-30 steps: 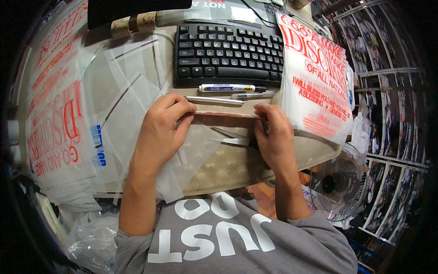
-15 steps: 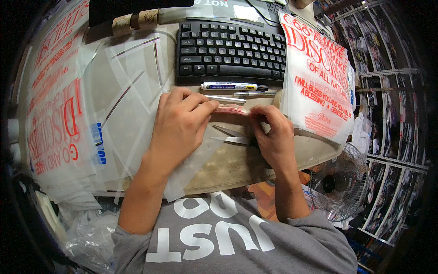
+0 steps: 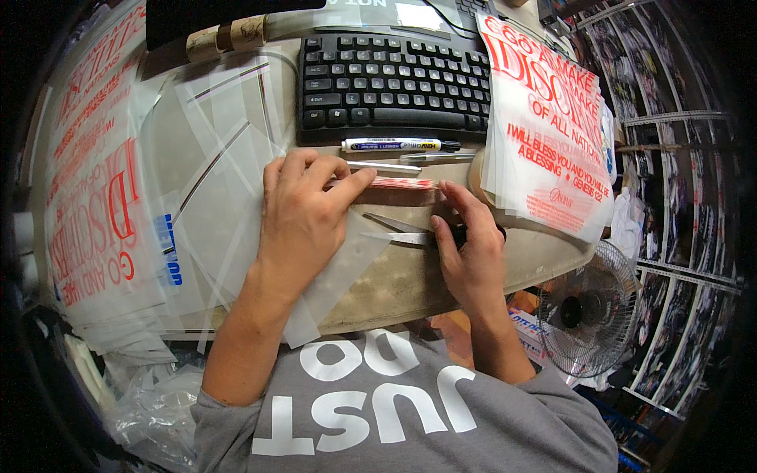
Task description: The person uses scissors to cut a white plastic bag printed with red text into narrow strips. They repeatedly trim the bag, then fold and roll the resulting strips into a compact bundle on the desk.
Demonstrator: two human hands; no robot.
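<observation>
A thin stack of red-and-white strips [image 3: 404, 183] points rightward from under my left hand [image 3: 307, 201], whose thumb and fingers are closed on its left end. Just off the right end of the stack is my right hand [image 3: 471, 244], its index finger and thumb apart with nothing seen between them. Scissors [image 3: 398, 237] lie on the table with blades parted and pointing left; the right hand hides most of their dark handles. Beyond the strips lie a silver pen-like stick [image 3: 388, 167], a white marker [image 3: 394, 146] with a black cap and a clear pen [image 3: 438, 158].
A black keyboard [image 3: 394, 83] stands behind the pens. Plastic bags with red print [image 3: 552, 150] lie at the right, and more printed bags [image 3: 91, 197] at the left. Clear film strips [image 3: 213, 158] cover the table's left part. A fan [image 3: 587, 311] stands beyond the right edge.
My right hand has let go of the right end of the strips and its fingers have spread. The strips now lie straighter, while my left hand keeps its hold.
</observation>
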